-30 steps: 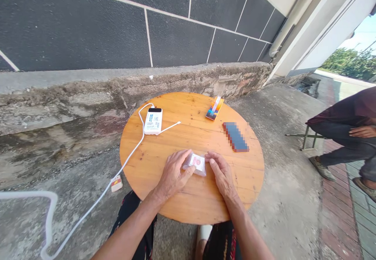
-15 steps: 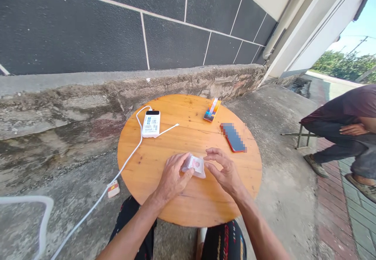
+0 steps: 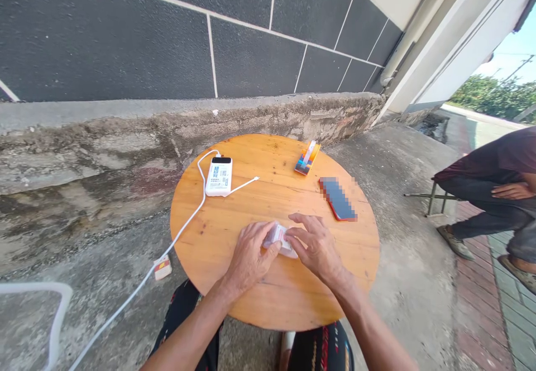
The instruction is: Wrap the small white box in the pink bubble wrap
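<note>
A small white box (image 3: pixel 278 236) with reddish print, in loose clear plastic, rests at the near middle of the round wooden table. My left hand (image 3: pixel 253 251) is closed on its left side, with the thumb along the near edge and the fingers over the far side. At the box's right side, my right hand (image 3: pixel 316 247) pinches at the plastic-wrapped box with thumb and a fingertip, while another finger stretches out above. The exact contact of the right fingertips is partly hidden.
On the wooden table (image 3: pixel 251 209) lie a white power bank (image 3: pixel 219 176) with a cable (image 3: pixel 184 226), an orange-and-blue box (image 3: pixel 307 158) and a red-edged phone (image 3: pixel 338 199). A dark tiled wall (image 3: pixel 251 52) stands behind. A seated person (image 3: pixel 498 181) is at right.
My right hand has moved left and in, and its fingertips now meet the wrapped box. The box has tilted slightly under my left hand. The view has shifted a little.
</note>
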Motion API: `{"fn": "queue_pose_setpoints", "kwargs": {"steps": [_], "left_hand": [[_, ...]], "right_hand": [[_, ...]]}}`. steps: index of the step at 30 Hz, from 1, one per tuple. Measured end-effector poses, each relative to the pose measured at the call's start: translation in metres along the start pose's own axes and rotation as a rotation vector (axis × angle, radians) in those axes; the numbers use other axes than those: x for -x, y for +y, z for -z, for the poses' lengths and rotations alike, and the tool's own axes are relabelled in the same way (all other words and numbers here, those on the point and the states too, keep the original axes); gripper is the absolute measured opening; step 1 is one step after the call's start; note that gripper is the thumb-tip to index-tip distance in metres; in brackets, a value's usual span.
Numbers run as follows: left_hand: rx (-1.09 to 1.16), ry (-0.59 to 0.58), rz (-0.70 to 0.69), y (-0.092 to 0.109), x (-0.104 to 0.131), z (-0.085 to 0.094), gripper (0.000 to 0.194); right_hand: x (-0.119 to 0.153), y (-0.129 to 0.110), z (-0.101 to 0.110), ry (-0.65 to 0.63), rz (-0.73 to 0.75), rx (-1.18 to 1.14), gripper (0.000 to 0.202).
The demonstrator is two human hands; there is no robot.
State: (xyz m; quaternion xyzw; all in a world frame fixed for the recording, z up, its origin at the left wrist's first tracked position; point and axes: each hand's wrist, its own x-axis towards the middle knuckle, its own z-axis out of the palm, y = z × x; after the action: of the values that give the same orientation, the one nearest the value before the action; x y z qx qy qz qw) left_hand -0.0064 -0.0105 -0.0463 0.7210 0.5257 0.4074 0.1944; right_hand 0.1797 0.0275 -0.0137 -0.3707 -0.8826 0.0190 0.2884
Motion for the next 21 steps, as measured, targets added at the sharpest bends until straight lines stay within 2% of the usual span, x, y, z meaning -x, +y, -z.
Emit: {"fn": "queue_pose_setpoints", "kwargs": {"steps": [6, 16, 21], "left_hand": [[-0.008, 0.006, -0.006, 0.000, 0.000, 0.000, 0.038], [0.002, -0.001, -0.008, -0.002, 0.001, -0.002, 0.042], [0.006, 0.002, -0.013, -0.004, 0.002, -0.003, 0.050]], "right_hand": [[-0.005, -0.002, -0.001, 0.005, 0.002, 0.010, 0.016], [-0.016, 0.001, 0.000, 0.025, -0.118, -0.147, 0.013], [-0.024, 0.001, 0.001, 0.010, -0.179, -0.199, 0.012]]}}
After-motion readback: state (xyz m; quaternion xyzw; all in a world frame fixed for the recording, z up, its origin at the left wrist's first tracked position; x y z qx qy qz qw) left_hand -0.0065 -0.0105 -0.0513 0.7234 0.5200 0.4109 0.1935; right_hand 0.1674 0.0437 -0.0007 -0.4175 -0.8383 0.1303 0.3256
